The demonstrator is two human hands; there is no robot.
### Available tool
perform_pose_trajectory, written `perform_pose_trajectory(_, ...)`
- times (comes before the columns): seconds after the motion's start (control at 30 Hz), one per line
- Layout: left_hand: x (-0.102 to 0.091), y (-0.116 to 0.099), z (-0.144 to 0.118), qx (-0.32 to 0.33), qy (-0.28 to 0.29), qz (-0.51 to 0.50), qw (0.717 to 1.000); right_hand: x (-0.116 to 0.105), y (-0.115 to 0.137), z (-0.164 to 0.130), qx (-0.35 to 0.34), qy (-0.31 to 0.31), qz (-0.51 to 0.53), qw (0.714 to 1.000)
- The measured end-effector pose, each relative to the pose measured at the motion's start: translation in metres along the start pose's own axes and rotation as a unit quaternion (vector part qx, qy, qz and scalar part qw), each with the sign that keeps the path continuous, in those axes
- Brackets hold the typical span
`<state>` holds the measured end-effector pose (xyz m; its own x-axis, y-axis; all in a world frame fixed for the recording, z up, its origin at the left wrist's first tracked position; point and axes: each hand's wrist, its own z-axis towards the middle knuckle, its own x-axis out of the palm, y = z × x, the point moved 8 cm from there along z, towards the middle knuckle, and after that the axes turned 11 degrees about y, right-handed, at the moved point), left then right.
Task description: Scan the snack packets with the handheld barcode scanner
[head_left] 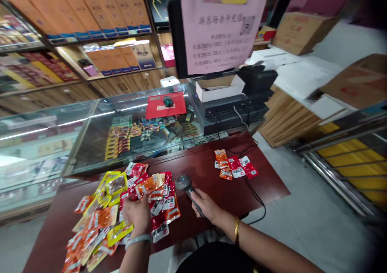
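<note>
A large heap of small snack packets [105, 216], red, orange and yellow, covers the left part of a dark red counter [211, 184]. My left hand [136, 213] rests on the heap and pinches a red packet at its top. My right hand [205, 205] grips the handle of a corded barcode scanner [183, 182], whose head points at the heap's right edge. A small separate group of red and orange packets [236, 166] lies farther right on the counter.
Behind the counter stands a glass display case [90, 144] with a red mouse pad and mouse [166, 103] on top. A monitor with a pink paper notice [219, 31] and a register [236, 107] sit to the right. Shelves of boxed goods line the back; cardboard boxes [302, 29] stand far right.
</note>
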<state>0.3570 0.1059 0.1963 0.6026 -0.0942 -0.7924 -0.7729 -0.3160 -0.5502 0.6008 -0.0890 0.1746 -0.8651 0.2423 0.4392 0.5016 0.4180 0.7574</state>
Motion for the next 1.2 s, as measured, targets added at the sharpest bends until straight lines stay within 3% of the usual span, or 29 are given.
perform_pose_trajectory(0.1, 0.032, -0.039, -0.013, 0.04, 0.01, 0.125, 0.991, -0.027, 0.004, -0.008, -0.01, -0.034, 0.016, 0.999)
perform_pose_trajectory(0.17, 0.074, -0.081, -0.036, 0.131, 0.057, 0.154, 0.978, -0.048, 0.008, -0.016, -0.017, -0.06, 0.027, 0.998)
perform_pose_trajectory(0.23, 0.127, -0.118, -0.066, 0.198, 0.14, 0.161, 0.957, -0.07, 0.013, -0.027, -0.025, -0.085, 0.038, 0.995)
perform_pose_trajectory(0.37, 0.216, -0.171, -0.124, 0.233, 0.275, 0.185, 0.914, -0.116, 0.024, -0.052, -0.042, -0.134, 0.057, 0.989)
perform_pose_trajectory(0.5, 0.264, -0.211, -0.163, 0.251, 0.31, 0.222, 0.89, -0.158, 0.032, -0.073, -0.055, -0.184, 0.076, 0.979)
perform_pose_trajectory(0.67, 0.286, -0.236, -0.175, 0.227, 0.285, 0.264, 0.893, -0.186, 0.036, -0.081, -0.073, -0.206, 0.098, 0.971)
perform_pose_trajectory(0.87, 0.292, -0.239, -0.171, 0.234, 0.284, 0.273, 0.889, -0.187, 0.04, -0.079, -0.074, -0.2, 0.102, 0.972)
perform_pose_trajectory(1.03, 0.284, -0.216, -0.155, 0.207, 0.33, 0.197, 0.9, -0.173, 0.044, -0.07, -0.067, -0.181, 0.097, 0.976)
perform_pose_trajectory(1.2, 0.255, -0.177, -0.131, 0.167, 0.341, 0.074, 0.922, -0.147, 0.043, -0.051, -0.053, -0.15, 0.083, 0.984)
